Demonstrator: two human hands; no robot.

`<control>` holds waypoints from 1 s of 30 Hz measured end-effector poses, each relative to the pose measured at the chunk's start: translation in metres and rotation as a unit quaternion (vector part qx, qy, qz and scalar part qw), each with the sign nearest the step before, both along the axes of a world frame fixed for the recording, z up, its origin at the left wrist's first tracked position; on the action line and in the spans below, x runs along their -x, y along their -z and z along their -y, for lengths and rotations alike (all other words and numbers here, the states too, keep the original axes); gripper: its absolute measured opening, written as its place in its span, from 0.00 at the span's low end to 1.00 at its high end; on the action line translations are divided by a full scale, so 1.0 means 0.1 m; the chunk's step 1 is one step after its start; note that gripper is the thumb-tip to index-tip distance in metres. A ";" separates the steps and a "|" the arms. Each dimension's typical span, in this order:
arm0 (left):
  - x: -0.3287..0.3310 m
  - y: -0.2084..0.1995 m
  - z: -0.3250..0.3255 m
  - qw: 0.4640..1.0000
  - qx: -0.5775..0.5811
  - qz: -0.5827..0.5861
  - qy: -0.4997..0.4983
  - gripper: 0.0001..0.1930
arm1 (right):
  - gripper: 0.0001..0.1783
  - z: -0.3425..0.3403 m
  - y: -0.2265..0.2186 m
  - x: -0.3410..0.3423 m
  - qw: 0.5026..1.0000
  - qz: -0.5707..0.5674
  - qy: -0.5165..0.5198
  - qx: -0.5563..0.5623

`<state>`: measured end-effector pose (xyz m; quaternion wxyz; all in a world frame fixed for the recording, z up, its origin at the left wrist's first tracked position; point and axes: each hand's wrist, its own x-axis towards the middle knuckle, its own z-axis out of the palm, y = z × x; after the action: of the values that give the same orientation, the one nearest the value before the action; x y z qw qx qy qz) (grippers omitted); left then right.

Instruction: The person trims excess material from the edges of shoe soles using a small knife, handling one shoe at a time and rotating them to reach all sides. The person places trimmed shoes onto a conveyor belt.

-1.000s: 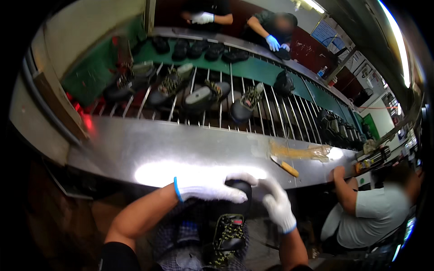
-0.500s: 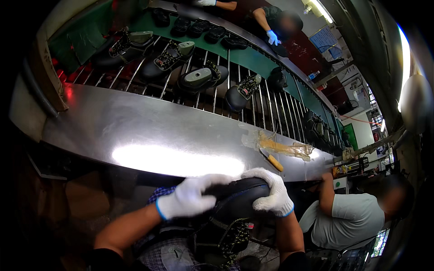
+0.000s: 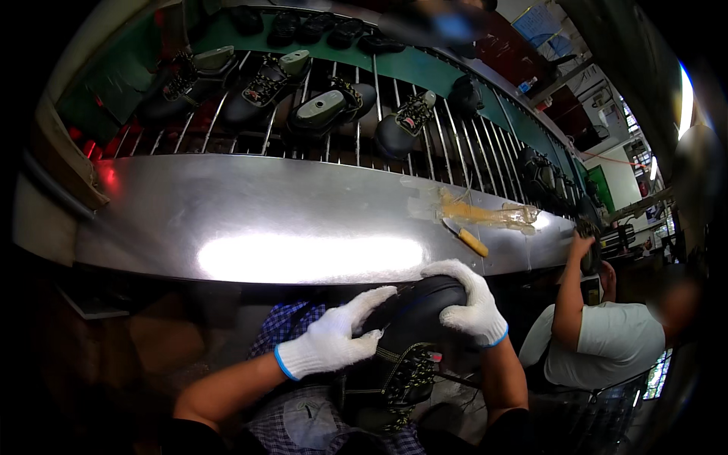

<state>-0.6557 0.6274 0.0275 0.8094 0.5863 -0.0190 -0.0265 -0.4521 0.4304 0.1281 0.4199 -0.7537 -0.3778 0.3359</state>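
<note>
Shoe: black leather lace-up shoe with yellow-flecked laces (image 3: 413, 311), held over the lap, just before the table's near edge.
Shoe label: small red tag (image 3: 435, 356), too small to read.
Right hand (image 3: 476, 307): white-gloved, curled around the toe, gripping it.
Left hand (image 3: 331, 341): white-gloved, half open against the shoe's side; its grip cannot be told.
Table: grey sheet-metal table (image 3: 152, 216), bearing a yellow-handled knife (image 3: 473, 243).
Wall: blue sheet (image 3: 537, 29), writing illegible.
</note>
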 end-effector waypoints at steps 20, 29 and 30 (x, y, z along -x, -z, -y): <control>-0.38 -0.33 -1.34 0.952 -0.267 -0.121 0.083 0.49 | 0.73 -0.27 0.70 1.28 0.993 0.100 0.065 0.000; -0.52 -0.37 -1.18 0.959 -0.227 -0.152 0.077 0.45 | 0.27 -0.51 1.11 0.57 0.915 0.373 0.093 -0.119; -0.51 -0.38 -1.19 0.952 -0.250 -0.155 0.082 0.46 | 0.24 -0.64 0.99 0.53 0.926 0.360 0.067 -0.095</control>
<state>-0.6043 0.7463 0.0656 0.6247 0.7552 0.0657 -0.1875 -0.5050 0.4947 0.0292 0.3468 -0.8041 -0.4822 -0.0249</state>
